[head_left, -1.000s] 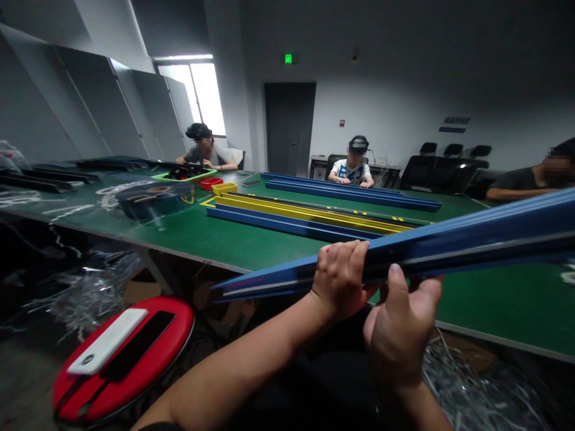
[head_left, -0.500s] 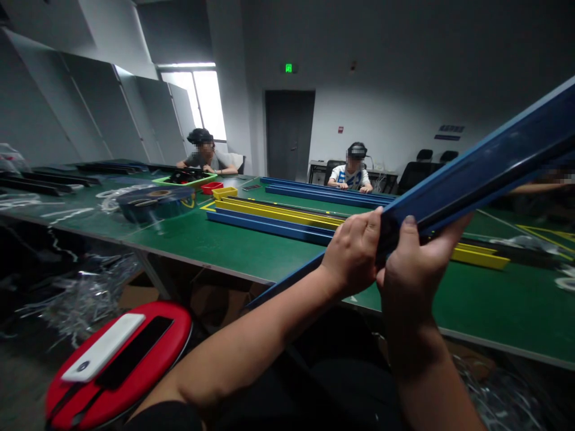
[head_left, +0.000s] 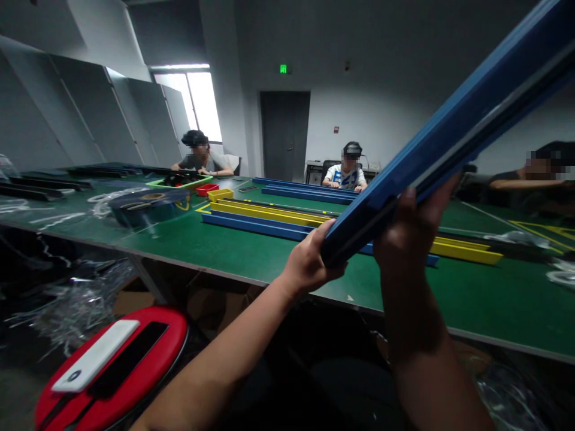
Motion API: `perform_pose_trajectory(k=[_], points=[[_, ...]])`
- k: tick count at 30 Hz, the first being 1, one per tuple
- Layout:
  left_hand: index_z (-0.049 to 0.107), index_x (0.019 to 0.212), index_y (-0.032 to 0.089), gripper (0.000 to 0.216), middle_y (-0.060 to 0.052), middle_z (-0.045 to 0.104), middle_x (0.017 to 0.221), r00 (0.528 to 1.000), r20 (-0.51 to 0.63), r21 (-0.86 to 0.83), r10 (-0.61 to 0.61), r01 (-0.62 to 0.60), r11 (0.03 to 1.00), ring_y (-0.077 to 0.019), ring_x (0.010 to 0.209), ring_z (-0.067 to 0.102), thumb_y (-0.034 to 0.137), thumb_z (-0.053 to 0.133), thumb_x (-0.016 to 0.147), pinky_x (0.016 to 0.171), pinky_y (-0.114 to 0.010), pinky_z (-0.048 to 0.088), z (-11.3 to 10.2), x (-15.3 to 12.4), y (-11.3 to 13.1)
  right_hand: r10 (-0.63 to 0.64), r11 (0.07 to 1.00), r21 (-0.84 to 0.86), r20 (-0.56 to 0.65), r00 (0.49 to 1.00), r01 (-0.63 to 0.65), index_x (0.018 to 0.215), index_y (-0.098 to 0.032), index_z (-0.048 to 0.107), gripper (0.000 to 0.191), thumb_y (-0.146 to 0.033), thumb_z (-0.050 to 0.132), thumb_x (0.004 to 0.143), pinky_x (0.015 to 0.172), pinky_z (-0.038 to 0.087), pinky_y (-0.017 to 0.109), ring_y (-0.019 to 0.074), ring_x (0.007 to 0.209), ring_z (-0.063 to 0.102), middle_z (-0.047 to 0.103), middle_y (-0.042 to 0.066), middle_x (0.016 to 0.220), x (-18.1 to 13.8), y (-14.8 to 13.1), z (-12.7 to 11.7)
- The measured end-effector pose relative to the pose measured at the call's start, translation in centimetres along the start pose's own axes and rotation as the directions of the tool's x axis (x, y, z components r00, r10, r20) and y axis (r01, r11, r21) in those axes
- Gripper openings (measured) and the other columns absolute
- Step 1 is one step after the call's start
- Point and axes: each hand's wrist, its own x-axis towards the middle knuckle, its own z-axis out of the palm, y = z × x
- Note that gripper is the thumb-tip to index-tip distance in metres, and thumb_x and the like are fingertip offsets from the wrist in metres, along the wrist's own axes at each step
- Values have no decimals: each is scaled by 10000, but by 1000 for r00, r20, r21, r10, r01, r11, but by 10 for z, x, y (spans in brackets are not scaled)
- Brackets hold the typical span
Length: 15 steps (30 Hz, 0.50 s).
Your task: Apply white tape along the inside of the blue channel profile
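Note:
A long blue channel-shaped profile (head_left: 431, 146) slants from in front of me up past the top right of the head view; its far end is out of frame. My left hand (head_left: 309, 260) is closed around its lower end. Farther up, my right hand (head_left: 406, 233) grips the profile from below, thumb on the near side, its fingers partly hidden. Beneath the profile, on the green table (head_left: 251, 257), lie another blue profile (head_left: 260, 227) and a yellow profile (head_left: 467, 248).
Behind these lie more blue profiles (head_left: 305, 193), a yellow bin (head_left: 220, 195), a red bin (head_left: 208, 190) and a large reel (head_left: 148, 206). A red stool (head_left: 157, 353) at my left bears a white power bank (head_left: 96, 356) and a black phone (head_left: 130, 359). Several people sit around the table.
The blue profile has shifted up and to the right and tilts more steeply. My left hand has moved left and is now at its lower end, which earlier reached below the table edge.

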Motion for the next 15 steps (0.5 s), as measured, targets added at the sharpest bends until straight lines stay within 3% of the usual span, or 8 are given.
perform_pose_trajectory(k=[3, 7, 9, 12, 15], points=[[271, 1504, 233, 927, -151, 517, 1432, 998, -56, -16, 14, -15, 1000, -304, 1230, 580, 351, 759, 725, 986, -429, 528, -1, 3, 0, 7, 999, 47, 27, 1000, -8, 1594, -238, -38, 849, -495, 448, 947, 1008, 477, 443, 255, 1247, 529, 434, 133, 1458, -13, -12, 9], [242, 1513, 216, 939, -165, 510, 1430, 992, -103, -25, 70, -73, 997, -309, 1252, 560, 388, 754, 744, 1000, -440, 525, 3, 9, 11, 72, 987, -144, -14, 997, -73, 1589, -231, -43, 971, -462, 584, 884, 1095, 397, 440, 283, 1420, 350, 119, 136, 1626, -38, -35, 14], [189, 1534, 218, 955, -176, 490, 1446, 987, -128, -29, 93, -97, 995, -323, 1283, 538, 453, 725, 778, 1005, -460, 526, 11, 7, 17, 88, 974, -209, -17, 996, -90, 1583, -247, -47, 1026, -424, 642, 844, 1130, 345, 474, 296, 1469, 255, 47, 123, 1640, -45, -46, 13], [96, 1558, 258, 936, -168, 458, 1474, 982, -166, -31, 95, -101, 994, -327, 1314, 515, 528, 639, 845, 1001, -484, 533, 27, 2, 24, 49, 956, -287, -30, 998, -56, 1576, -254, -33, 1111, -400, 723, 775, 1166, 259, 532, 318, 1503, 133, 48, 119, 1637, -44, -57, 8], [24, 1554, 285, 868, -161, 429, 1497, 974, -213, -23, 72, -79, 997, -328, 1352, 479, 497, 567, 910, 1028, -526, 508, 40, 1, 32, -13, 929, -369, -53, 999, -8, 1576, -241, 26, 1124, -395, 756, 734, 1190, 203, 549, 326, 1513, 77, 70, 113, 1637, -36, -62, 6]])
